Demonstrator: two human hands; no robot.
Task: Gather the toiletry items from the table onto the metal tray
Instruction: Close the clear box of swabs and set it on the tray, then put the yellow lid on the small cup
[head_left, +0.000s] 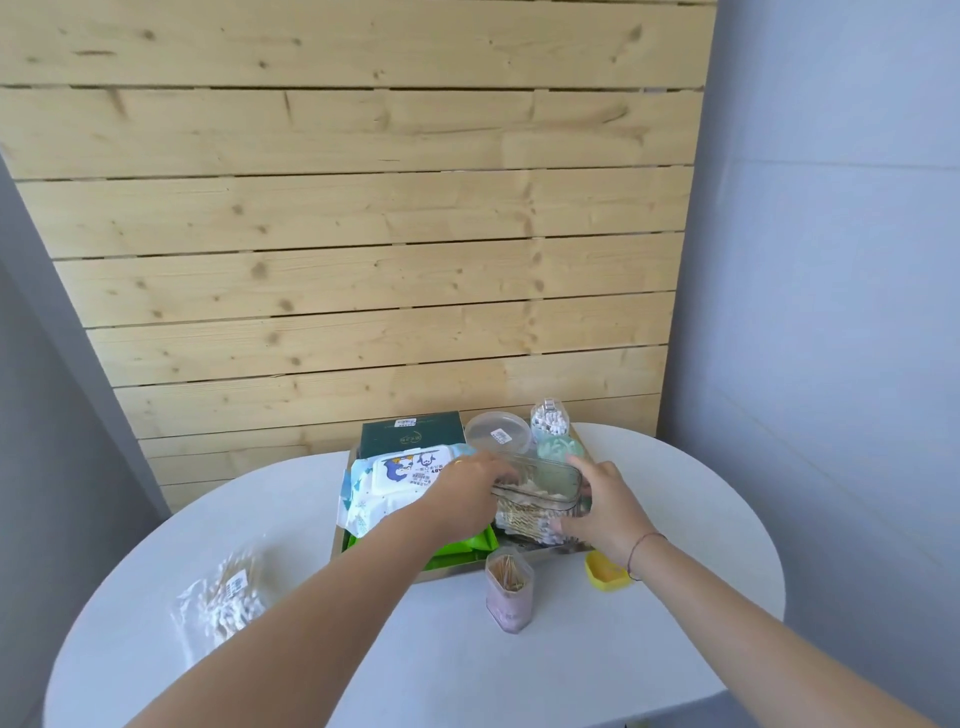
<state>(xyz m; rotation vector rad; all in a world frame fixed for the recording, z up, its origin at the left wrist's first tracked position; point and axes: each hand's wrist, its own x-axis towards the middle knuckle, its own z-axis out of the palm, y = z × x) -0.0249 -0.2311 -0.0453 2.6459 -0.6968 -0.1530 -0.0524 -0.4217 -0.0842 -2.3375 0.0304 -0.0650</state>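
Holding the clear swab box (537, 499) on the metal tray (447, 570), just right of the wipes pack (400, 480). Left hand (467, 488) curled on one end, right hand (597, 512) on the other. Probably light, hard, a bit slippery; best gripped by both ends. Still waiting nearer than the tray: toothpick jar (509, 592), yellow case (605, 571), swab bag (223, 605).
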